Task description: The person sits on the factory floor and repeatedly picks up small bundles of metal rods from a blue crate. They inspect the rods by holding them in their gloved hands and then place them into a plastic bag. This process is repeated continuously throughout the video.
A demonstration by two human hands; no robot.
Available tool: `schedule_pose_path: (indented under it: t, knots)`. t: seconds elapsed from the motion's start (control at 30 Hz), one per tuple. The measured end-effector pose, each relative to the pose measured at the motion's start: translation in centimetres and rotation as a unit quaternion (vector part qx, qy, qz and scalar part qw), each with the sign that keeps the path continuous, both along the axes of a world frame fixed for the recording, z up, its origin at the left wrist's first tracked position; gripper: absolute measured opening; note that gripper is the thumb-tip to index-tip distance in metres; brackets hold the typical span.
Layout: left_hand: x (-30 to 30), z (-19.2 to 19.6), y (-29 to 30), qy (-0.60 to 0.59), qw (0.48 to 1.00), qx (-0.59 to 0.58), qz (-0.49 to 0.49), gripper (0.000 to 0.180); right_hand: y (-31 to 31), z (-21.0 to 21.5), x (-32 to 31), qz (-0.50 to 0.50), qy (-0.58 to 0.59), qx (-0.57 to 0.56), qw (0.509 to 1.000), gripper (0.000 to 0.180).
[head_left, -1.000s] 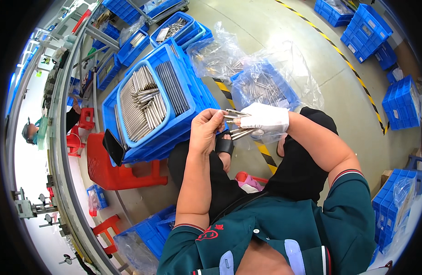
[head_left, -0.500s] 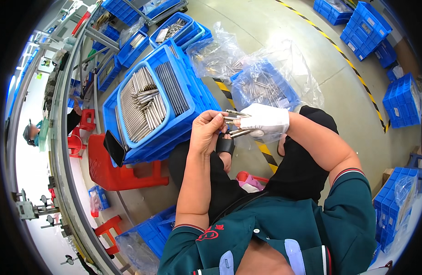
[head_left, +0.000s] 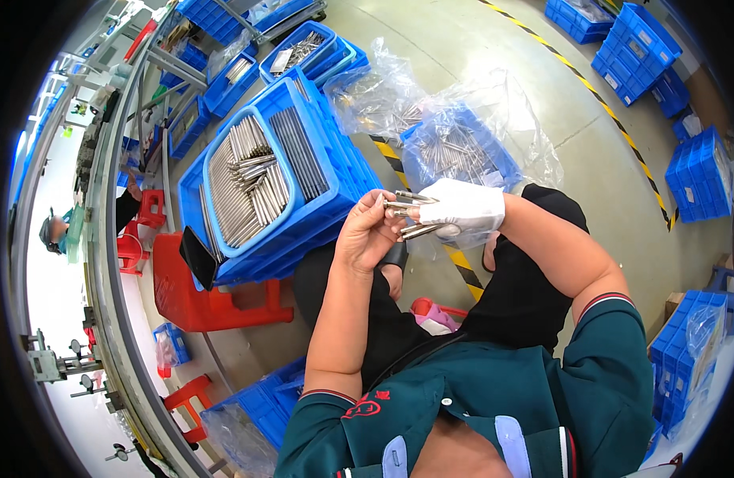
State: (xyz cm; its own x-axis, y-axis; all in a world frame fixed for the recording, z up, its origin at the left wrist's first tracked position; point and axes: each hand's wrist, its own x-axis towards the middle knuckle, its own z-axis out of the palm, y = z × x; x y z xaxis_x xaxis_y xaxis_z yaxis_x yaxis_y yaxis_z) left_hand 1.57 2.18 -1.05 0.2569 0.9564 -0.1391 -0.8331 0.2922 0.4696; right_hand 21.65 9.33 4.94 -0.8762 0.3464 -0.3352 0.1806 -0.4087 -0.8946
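Holding rods (head_left: 418, 232) in your gloved right hand (head_left: 464, 207), you appear to be in a handling step, with the bare left hand (head_left: 368, 231) working at their ends. Your right hand is clamped on the bunch, rods jutting toward 9 o'clock; your left thumb and finger are close together at the tips, though whether they pinch one I cannot tell. The next move seems to call for a steady right grip and a light left touch, so none slips loose.

Count two hands, one gloved, and at least four rods between them; overlap hides the exact number. From your hands, one tub (head_left: 265, 229) of rods lies between 9 and 10 o'clock, inside one top crate (head_left: 352, 171) with a row of dark rods (head_left: 299, 151) beside it. One plastic-draped crate (head_left: 414, 169) sits at 1 o'clock. The rods in these are too many and overlapped to count.
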Motion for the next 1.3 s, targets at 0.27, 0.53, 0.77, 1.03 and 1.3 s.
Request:
schedule_pose_path:
  t: [0.27,0.53,0.77,1.03,1.3]
  knots:
    - [-0.4,1.5,-0.4,0.165,0.985,-0.008,0.038,0.009,0.3,-0.4,0.2,0.021,-0.04,0.027,0.999,0.031]
    - [0.9,1.0,-0.3,0.089,0.994,-0.023,0.066,0.011,-0.2,-0.3,-0.3,-0.013,-0.001,-0.007,1.0,0.029]
    - [1.1,2.3,-0.3,0.285,0.952,0.024,0.109,0.017,0.2,-1.5,-0.2,-0.02,0.0,-0.036,0.999,0.031]
    - [0.0,3.1,-0.6,0.409,0.886,0.057,0.21,0.018,0.5,-1.3,0.1,-0.002,-0.029,0.045,0.999,0.028]
    - [0.9,3.1,-0.7,0.424,0.885,0.075,0.176,0.014,0.3,-0.9,-0.6,0.026,-0.117,0.127,0.985,0.033]
